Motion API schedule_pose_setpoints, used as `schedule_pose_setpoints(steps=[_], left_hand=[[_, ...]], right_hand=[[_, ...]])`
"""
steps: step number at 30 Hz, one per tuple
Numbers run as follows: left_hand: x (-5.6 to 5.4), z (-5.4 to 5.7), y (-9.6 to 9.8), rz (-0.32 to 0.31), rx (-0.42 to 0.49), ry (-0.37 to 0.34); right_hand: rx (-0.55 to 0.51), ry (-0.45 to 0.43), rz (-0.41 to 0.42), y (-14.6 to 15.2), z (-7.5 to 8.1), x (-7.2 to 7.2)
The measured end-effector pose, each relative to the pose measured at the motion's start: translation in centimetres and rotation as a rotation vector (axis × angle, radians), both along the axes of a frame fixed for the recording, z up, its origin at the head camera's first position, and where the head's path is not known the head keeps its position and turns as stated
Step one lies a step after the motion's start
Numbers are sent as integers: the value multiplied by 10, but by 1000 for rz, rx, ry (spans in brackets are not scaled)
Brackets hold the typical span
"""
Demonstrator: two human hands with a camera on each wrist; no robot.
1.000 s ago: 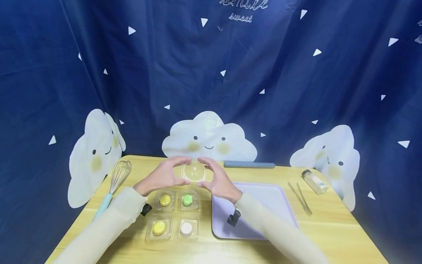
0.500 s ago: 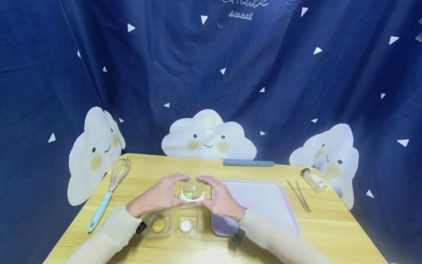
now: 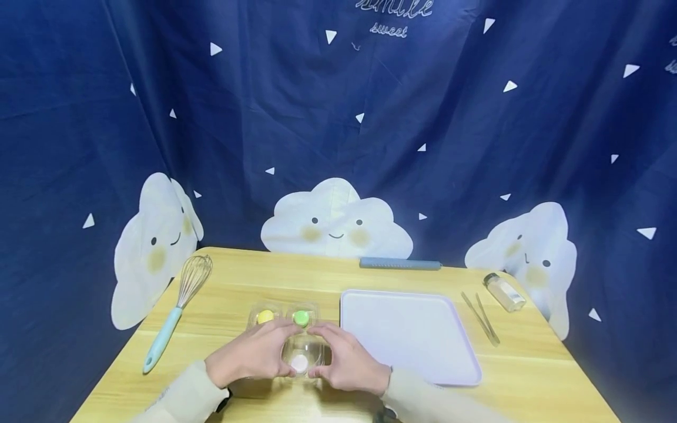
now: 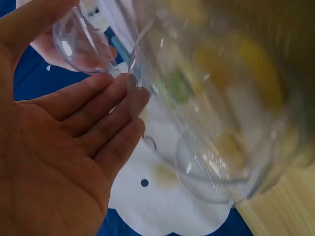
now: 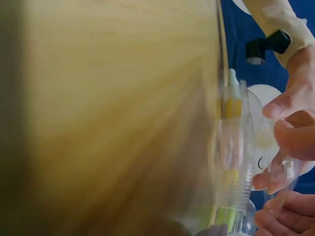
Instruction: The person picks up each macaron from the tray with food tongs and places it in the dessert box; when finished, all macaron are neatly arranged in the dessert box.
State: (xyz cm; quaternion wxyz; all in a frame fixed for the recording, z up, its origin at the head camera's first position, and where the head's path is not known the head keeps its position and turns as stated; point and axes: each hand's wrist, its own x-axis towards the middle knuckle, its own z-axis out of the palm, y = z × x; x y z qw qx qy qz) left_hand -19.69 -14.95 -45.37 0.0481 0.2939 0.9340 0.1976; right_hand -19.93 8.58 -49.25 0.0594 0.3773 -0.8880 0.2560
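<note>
Between them, my left hand [image 3: 256,355] and right hand [image 3: 351,361] hold a clear plastic dome lid [image 3: 307,346] by its opposite sides. It is over a white macaron [image 3: 299,363] at the front of a group of clear boxes; whether it touches the box beneath, I cannot tell. Behind it, a green macaron [image 3: 301,318] and a yellow macaron [image 3: 265,316] sit in clear boxes. The front-left yellow macaron is hidden by my left hand in the head view. The left wrist view shows the lid [image 4: 81,46] by my fingers; the boxes are blurred there.
Right of the hands lies a pale lilac tray [image 3: 407,335]. Farther right are tweezers [image 3: 481,319] and a dark-capped jar [image 3: 505,292]. A whisk [image 3: 177,314] lies at the left. Along the back edge lies a blue-grey bar [image 3: 400,264], before a dark blue curtain [image 3: 449,147].
Both hands have brought the dome lid down and toward me, from the far side of the boxes, past the green macaron, to above the white one. The two rear boxes are uncovered to view again.
</note>
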Motion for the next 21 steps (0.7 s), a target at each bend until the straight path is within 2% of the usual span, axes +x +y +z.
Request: schedule_pose_setpoints(steps=[4,11,21], left_hand=[[6,-5,3,-11,-31,28],[7,-9,6,-17,-50,64],[8,-10,9,-55,-61,50]], right_hand=[[38,29,12,0,-3,6],[88,34,-1,-2,-4,7],[173,6,24,-6,-1,6]])
